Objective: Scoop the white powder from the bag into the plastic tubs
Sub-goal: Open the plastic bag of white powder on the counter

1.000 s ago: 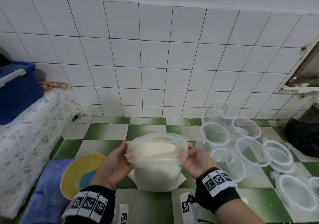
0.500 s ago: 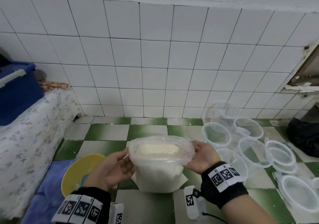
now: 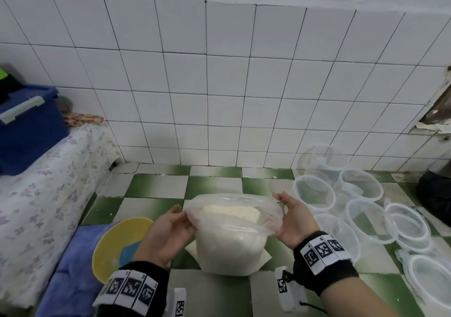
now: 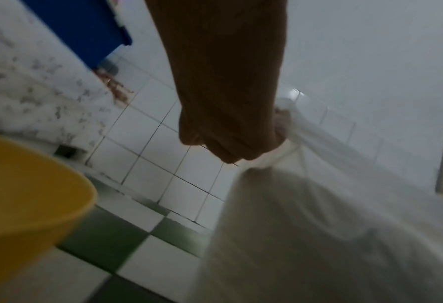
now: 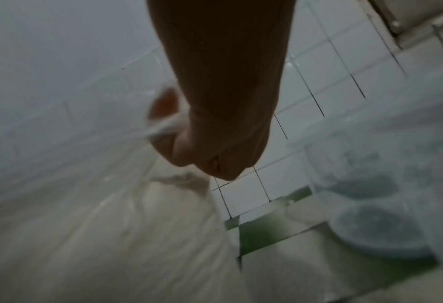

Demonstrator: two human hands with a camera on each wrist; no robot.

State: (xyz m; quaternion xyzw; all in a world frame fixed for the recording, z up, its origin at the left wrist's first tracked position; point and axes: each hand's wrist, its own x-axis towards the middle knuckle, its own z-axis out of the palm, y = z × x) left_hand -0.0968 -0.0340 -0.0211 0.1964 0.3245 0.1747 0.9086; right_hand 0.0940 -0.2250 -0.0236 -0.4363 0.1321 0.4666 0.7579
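Left hand (image 3: 168, 233) and right hand (image 3: 294, 221) each gripping bag (image 3: 231, 241) rim, mouth spread wide over white powder (image 3: 230, 213); plastic tubs (image 3: 314, 192) beside, right.

A plain home utility corner; white wall tiles (image 3: 219, 92) above a green-and-white checked floor (image 3: 156, 185); a flowered cloth (image 3: 48, 189) beside a blue storage box (image 3: 26, 126); cracked plaster (image 3: 439, 119).

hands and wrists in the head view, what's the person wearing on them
Both hands are bare. The left hand and right hand each have a black wristband carrying white tiles printed with black square marker codes. A small white block, also marked, hangs under each wrist; a thin black cable trails from the right one.
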